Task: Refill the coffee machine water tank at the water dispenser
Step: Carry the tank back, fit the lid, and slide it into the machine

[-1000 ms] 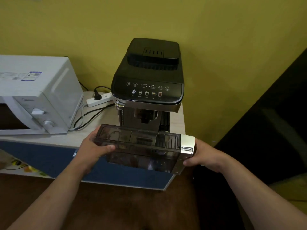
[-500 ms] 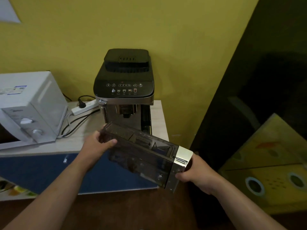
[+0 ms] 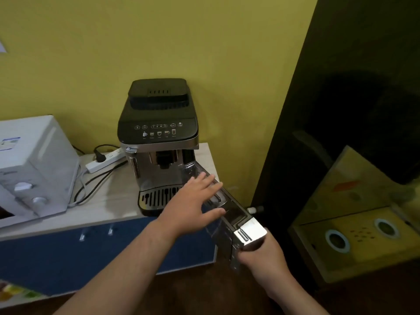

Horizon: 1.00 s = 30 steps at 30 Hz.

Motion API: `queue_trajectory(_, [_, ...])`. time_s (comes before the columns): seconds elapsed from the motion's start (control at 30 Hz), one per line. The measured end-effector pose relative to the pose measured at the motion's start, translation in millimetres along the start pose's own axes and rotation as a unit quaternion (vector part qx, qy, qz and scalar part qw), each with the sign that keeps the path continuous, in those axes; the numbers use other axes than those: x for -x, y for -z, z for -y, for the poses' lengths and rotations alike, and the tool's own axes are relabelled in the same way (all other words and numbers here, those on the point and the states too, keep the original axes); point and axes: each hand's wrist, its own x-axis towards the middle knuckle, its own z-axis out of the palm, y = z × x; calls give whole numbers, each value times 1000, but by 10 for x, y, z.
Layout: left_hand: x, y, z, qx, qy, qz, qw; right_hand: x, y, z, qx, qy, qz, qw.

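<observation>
The black and silver coffee machine (image 3: 159,137) stands on the light counter against the yellow wall. Its smoky clear water tank (image 3: 229,214) with a silver front end is out of the machine, pointing away from me to the machine's right. My right hand (image 3: 263,258) grips the tank's silver end from below. My left hand (image 3: 193,205) lies flat with spread fingers over the tank's top and left side, not gripping. No water dispenser is in view.
A white microwave (image 3: 34,169) sits at the left of the counter (image 3: 113,201), with a white power strip (image 3: 104,161) and black cables behind it. Blue cabinet fronts are below. A dark glass panel (image 3: 341,110) with yellow reflections fills the right side.
The tank has swung round from lying across in front of me to pointing away, to the machine's right. My left hand let go of its end and now rests open on top.
</observation>
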Motion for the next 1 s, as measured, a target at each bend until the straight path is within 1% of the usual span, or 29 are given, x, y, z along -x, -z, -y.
queue_trajectory(0.13, [-216, -51, 229, -43, -42, 79, 995, -10, -176, 17, -24, -20, -32, 999])
queue_trajectory(0.23, [-305, -48, 376, -60, -71, 106, 990, -32, -304, 72, -33, -17, -45, 998])
queue_trajectory(0.37, [-403, 12, 529, -64, -93, 111, 987, -87, -452, 160, -50, -23, -58, 997])
queue_trajectory(0.63, [-523, 33, 742, -43, -110, 127, 985, -172, -676, 206, -57, -40, -81, 994])
queue_trajectory(0.77, [-544, 34, 777, -25, -106, 117, 987, -205, -755, 215, -53, -45, -86, 994])
queue_trajectory(1.0, [-615, 71, 876, -10, -98, 110, 989, -249, -934, 296, -78, -32, -92, 992])
